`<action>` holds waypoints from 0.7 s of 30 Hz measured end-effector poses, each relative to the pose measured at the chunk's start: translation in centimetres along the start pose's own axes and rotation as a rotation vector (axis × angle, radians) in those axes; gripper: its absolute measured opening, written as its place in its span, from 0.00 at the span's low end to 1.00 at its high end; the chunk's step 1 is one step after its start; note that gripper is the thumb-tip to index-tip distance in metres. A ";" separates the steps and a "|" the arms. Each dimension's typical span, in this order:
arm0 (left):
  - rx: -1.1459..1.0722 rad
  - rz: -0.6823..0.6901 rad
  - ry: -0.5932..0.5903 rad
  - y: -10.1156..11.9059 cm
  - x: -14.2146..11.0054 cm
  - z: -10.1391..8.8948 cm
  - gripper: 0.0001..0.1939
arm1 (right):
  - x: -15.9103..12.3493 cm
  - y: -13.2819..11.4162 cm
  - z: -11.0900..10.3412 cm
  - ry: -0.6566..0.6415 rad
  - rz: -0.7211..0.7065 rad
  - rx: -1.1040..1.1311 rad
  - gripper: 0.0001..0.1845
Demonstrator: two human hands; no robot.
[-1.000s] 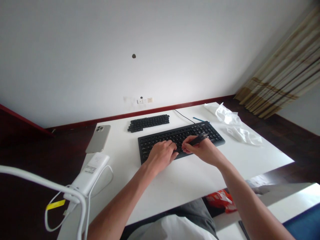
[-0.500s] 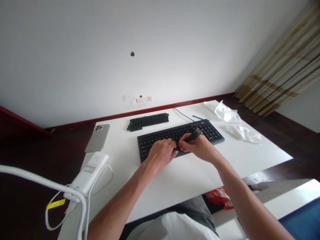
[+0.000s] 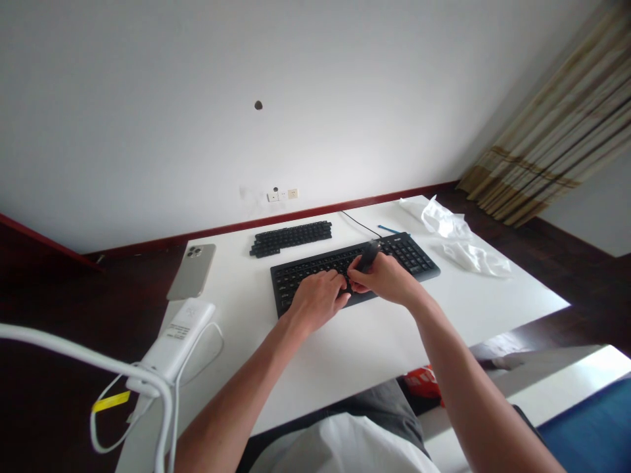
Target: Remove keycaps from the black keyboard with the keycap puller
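Note:
A black keyboard (image 3: 414, 256) lies across the middle of the white table (image 3: 374, 335). My left hand (image 3: 315, 301) rests on its near left keys with the fingers curled down onto them. My right hand (image 3: 387, 279) is pinched round a dark pen-like tool (image 3: 367, 255), whose lower end points at the keys just right of my left fingers. The tool's upper end sticks up past my knuckles and is blurred.
A strip of loose black keycaps (image 3: 290, 238) lies behind the keyboard. A phone (image 3: 193, 270) lies face down at the left, with a white power bank (image 3: 178, 338) and its cables nearer me. Crumpled white plastic (image 3: 461, 244) sits at the right. A thin blue stick (image 3: 389, 230) lies beyond the keyboard.
My right hand has shifted left along the keyboard, and the dark tool has tilted from lying low toward the right to standing more upright. My left hand has stayed put.

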State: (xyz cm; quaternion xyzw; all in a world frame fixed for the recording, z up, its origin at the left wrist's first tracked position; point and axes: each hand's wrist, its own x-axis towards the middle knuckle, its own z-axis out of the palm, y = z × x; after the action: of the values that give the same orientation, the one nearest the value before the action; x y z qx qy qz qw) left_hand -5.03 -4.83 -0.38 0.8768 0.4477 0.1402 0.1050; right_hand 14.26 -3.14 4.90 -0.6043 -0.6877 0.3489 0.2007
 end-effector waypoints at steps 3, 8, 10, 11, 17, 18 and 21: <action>0.004 0.008 0.004 0.1 -0.1 -0.1 0.07 | -1.6 0.3 0.5 0.065 -0.057 -0.004 0.08; -0.005 -0.013 0.012 0.2 -0.2 -0.2 0.07 | -3.8 1.4 1.4 0.137 -0.111 0.013 0.09; -0.016 -0.024 0.012 0.2 -0.2 -0.3 0.06 | -4.4 1.9 1.9 0.165 -0.129 0.049 0.10; -0.023 -0.028 0.012 0.3 -0.2 -0.3 0.06 | -4.6 2.1 2.1 0.179 -0.132 0.065 0.10; -0.057 -0.027 0.007 0.3 -0.2 -0.5 0.05 | -5.8 3.4 3.4 0.260 -0.123 0.165 0.14; -0.061 -0.028 0.008 0.3 -0.2 -0.6 0.05 | -5.9 3.6 3.5 0.264 -0.125 0.178 0.14; -0.074 -0.027 0.007 0.2 -0.2 -0.6 0.05 | -5.8 4.0 3.6 0.256 -0.120 0.201 0.14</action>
State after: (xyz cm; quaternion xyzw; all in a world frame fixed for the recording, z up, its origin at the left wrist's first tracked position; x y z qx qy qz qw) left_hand -5.18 -5.09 0.19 0.8659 0.4543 0.1582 0.1374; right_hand 15.61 -9.50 0.45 -0.5784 -0.6531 0.3233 0.3665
